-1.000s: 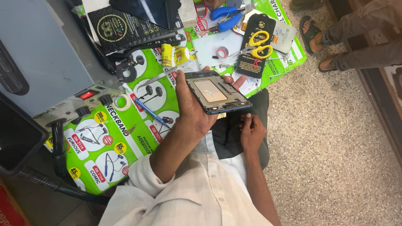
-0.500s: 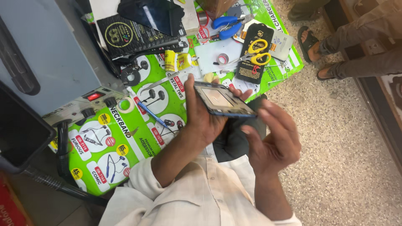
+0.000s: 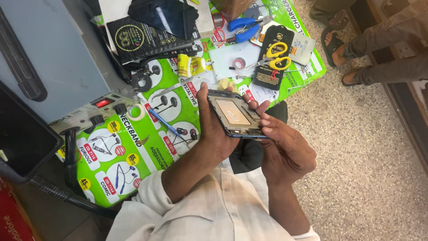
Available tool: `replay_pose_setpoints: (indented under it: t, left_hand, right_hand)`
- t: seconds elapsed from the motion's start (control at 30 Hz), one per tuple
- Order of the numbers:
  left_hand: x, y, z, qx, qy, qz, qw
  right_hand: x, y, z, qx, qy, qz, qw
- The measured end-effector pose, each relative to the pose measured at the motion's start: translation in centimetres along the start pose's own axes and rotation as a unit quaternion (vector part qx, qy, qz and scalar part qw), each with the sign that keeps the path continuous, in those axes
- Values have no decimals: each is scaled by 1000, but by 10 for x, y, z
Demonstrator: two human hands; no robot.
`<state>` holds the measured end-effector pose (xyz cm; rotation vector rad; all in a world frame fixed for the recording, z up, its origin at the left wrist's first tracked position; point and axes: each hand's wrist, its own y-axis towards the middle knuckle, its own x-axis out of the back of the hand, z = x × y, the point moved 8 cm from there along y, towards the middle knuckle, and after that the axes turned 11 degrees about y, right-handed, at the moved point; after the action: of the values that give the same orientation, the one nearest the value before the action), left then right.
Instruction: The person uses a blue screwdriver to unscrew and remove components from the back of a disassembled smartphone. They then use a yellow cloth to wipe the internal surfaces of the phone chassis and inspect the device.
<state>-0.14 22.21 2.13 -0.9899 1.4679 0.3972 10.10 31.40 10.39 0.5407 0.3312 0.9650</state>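
My left hand [image 3: 213, 136] grips an opened phone [image 3: 232, 114] from its left side and holds it over the front edge of the bench. The phone has a dark blue frame, and a tan inner plate faces up. My right hand [image 3: 285, 151] is at the phone's right and near edge. Its fingertips rest on the frame and the fingers curl under it. Both forearms come up from my pale checked shirt at the bottom of the view.
The bench is covered with green printed posters [image 3: 111, 151]. On it lie a blue pen-like tool [image 3: 162, 122], yellow-handled scissors [image 3: 278, 56], blue-handled pliers [image 3: 243, 24] and a tape roll [image 3: 239, 63]. A grey machine [image 3: 53, 76] stands left. Another person's sandalled feet [image 3: 339, 40] rest on the speckled floor, top right.
My right hand came up from my lap to the phone's right edge. The phone, still in my left hand, stayed over the front of the bench and turned slightly.
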Motion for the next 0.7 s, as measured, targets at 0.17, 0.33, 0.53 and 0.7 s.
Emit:
replay_pose_setpoints:
  t: [0.17, 0.33, 0.53, 0.7]
  left_hand:
    - [3, 2, 2, 1, 11, -7, 1000]
    - [10, 0, 5, 23, 18, -15, 999]
    - [18, 0, 4, 16, 16, -9, 1000]
    - [41, 1, -8, 35, 196, -60, 978]
  right_hand:
    - [-2, 2, 0, -4, -18, 1, 1000]
    - [-5, 2, 3, 1, -21, 4, 1000]
    - [-7, -1, 3, -12, -35, 17, 999]
    - [0, -8, 8, 11, 4, -22, 1000]
